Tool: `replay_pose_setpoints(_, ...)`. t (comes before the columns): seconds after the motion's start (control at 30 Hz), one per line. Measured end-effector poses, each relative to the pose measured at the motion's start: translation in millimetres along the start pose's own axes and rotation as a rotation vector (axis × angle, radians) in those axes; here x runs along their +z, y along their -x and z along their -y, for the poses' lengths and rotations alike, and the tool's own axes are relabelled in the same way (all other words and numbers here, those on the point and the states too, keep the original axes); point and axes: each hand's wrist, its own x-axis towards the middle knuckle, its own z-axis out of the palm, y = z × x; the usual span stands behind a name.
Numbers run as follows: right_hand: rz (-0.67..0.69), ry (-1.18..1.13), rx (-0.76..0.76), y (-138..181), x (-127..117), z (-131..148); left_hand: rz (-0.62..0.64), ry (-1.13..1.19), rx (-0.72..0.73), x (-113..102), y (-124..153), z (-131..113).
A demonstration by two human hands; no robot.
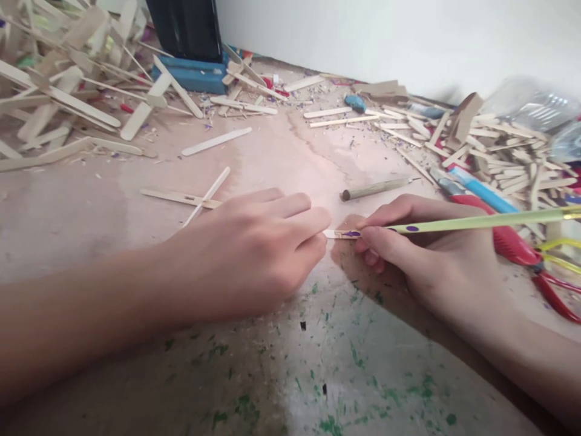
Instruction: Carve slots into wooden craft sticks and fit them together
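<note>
My left hand [267, 248] lies over the tabletop, fingers curled and pressed down, holding one end of a narrow wooden craft stick [338, 234]. Thin dark lines and a purple patch show on the stick's bare part. My right hand [422, 248] is closed in a writing grip round a light green pencil [463, 224] with purple spots and a gold band at its far end. Its tip is hidden by my right fingers, which meet the stick's right end. Beyond my left knuckles, a thin white stick [213, 189] crosses a slotted craft stick [175, 197].
A wooden-handled pointed tool [376, 189] lies behind my right hand. Red-handled pliers [512, 242] and a blue tool [483, 191] are at right. Stick scraps pile up left [54, 91] and right [512, 163]. A black object [186, 27] stands on a blue base [193, 74].
</note>
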Motion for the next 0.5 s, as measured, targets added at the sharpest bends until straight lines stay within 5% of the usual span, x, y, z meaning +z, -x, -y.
replay_pose_setpoints(0.5,0.0,0.002,-0.183,3.7,-5.5,-0.9,-0.034,0.077,-0.033,-2.2,-2.7,0.2)
